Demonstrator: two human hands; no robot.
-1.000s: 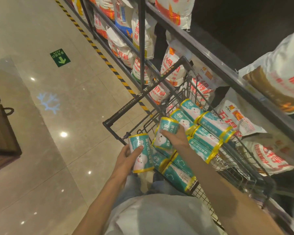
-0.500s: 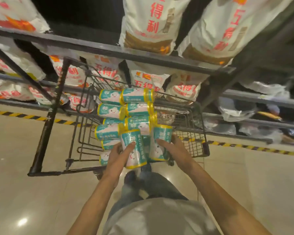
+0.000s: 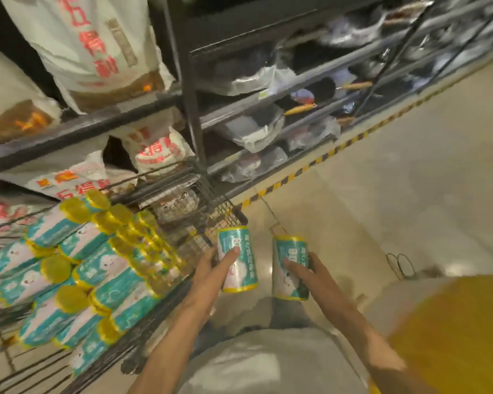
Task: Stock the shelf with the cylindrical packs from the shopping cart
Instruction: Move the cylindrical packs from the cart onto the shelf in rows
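Note:
My left hand [image 3: 211,268] grips a teal and white cylindrical pack [image 3: 237,258] with yellow ends, held upright just right of the cart. In my right hand [image 3: 305,268] is a second, similar pack [image 3: 289,267], also upright, over the floor. Several more of these packs [image 3: 77,268] lie stacked in the black wire shopping cart [image 3: 225,214] at the lower left. The dark metal shelf [image 3: 268,92] runs across the upper right, with dark wrapped goods on its levels.
Large white sacks [image 3: 89,44] with red lettering fill the shelf bays at upper left, behind the cart. A yellow and black striped line [image 3: 324,155] marks the shelf base. Beige tiled floor [image 3: 395,194] spreads to the right. A yellow blurred shape [image 3: 452,336] fills the lower right corner.
The view has swung to the right, so the cart now sits at the left. Both hands have lifted their packs out of the cart and carried them rightward, over the floor.

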